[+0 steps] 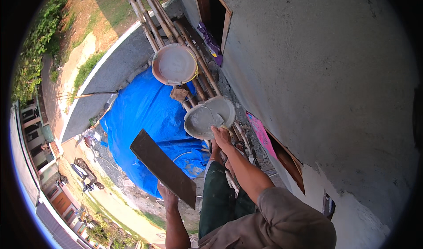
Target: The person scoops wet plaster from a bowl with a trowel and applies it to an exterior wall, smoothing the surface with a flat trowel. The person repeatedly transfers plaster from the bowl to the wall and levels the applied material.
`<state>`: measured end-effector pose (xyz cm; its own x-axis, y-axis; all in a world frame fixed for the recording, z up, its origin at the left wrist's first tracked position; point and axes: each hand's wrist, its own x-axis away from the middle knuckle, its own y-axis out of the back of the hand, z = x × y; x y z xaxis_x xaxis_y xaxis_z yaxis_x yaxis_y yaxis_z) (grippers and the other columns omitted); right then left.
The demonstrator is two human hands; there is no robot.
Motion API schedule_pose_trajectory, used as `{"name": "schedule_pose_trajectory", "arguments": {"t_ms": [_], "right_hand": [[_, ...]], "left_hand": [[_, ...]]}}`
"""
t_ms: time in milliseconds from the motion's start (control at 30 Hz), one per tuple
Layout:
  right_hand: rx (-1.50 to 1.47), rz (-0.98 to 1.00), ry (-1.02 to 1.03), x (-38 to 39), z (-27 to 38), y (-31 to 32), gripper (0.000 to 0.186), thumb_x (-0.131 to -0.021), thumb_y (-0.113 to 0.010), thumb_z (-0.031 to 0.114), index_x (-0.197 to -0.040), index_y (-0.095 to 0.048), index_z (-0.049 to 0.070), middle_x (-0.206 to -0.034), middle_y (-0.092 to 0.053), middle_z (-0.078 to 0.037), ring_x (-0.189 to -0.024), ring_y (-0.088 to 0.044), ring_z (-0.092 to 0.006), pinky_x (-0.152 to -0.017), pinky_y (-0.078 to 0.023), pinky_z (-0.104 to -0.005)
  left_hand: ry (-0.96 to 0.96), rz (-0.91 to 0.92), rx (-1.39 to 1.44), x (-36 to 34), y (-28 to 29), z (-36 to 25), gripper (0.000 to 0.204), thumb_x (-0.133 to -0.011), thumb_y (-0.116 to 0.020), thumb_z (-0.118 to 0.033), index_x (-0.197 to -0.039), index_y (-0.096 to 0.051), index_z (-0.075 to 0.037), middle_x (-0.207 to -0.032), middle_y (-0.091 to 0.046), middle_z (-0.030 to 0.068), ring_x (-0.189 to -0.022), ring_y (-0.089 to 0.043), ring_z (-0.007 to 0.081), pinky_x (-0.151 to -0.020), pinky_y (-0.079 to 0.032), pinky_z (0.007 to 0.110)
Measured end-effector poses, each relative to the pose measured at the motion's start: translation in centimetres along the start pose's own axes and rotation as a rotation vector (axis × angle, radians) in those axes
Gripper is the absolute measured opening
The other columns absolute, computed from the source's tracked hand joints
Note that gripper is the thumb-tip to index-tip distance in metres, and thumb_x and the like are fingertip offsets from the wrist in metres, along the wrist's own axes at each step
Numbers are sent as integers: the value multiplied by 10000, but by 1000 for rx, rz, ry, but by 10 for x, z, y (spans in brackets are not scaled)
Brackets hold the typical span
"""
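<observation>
My left hand (167,196) grips a dark flat rectangular board (163,167) by its underside, so most of the fingers are hidden. The board is tilted and its face is bare. My right hand (221,137) is closed at the near rim of a round basin (189,128) of wet grey mortar (205,119). Some grey shape lies in the mortar by the fingertips; whether the hand holds a tool there I cannot make out. A second round basin (155,68), also with grey mortar, stands farther off on the bamboo poles.
Bamboo poles (152,18) form a narrow platform beside a grey plastered wall (326,73) with window openings. A brown lump (179,94) sits between the basins. Below spreads a blue tarp (132,103). A purple packet (210,44) hangs at the upper opening. A motorbike (88,174) stands far left.
</observation>
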<state>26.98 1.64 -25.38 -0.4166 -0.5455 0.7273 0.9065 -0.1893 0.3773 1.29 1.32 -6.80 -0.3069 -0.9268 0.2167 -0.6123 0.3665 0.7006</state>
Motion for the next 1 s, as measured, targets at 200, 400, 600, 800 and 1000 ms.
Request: {"name": "schedule_pose_trajectory", "arguments": {"t_ms": [200,400,600,800,1000], "right_hand": [[-1,4,-127,66,-20,49,657,-861,-505,566,-926,-644,-72,-971,-641,-286,-953,-611,-434,-834,-474,-472],[-185,-296,-153,125,-33,94,632,-856,-532,542,-984,-645,-66,-1007,-629,-299,-985,-604,-423,-850,-466,-473],[-386,-759,-274,186,-72,151,615,-850,-559,518,-1042,-646,-60,-1043,-616,-313,-1017,-598,-413,-866,-458,-473],[-494,-774,-705,231,-137,153,631,-815,-588,538,-1032,-645,-52,-1032,-640,-280,-994,-613,-435,-876,-477,-482],[-506,-903,-782,256,-200,118,639,-846,-512,551,-1044,-647,-42,-1114,-606,-294,-1086,-570,-427,-951,-440,-467]], "left_hand": [[-391,94,63,-118,75,-122,625,-594,-754,-595,-851,-563,-58,-817,-583,73,-687,-569,220,-672,-449,331],[-1345,546,-554,-207,102,-347,465,-673,-709,-521,-874,-606,-114,-865,-574,17,-900,-550,186,-832,-419,351],[-1840,737,-615,-198,14,-524,522,-646,-735,-520,-927,-623,-95,-905,-617,18,-977,-583,182,-850,-462,340],[-1734,744,-761,-201,-5,-554,600,-626,-739,-577,-900,-625,-56,-867,-680,103,-915,-660,283,-820,-511,416],[-1746,797,-918,-177,-4,-582,669,-589,-763,-597,-946,-643,-44,-863,-681,131,-918,-650,328,-804,-500,418]]}}
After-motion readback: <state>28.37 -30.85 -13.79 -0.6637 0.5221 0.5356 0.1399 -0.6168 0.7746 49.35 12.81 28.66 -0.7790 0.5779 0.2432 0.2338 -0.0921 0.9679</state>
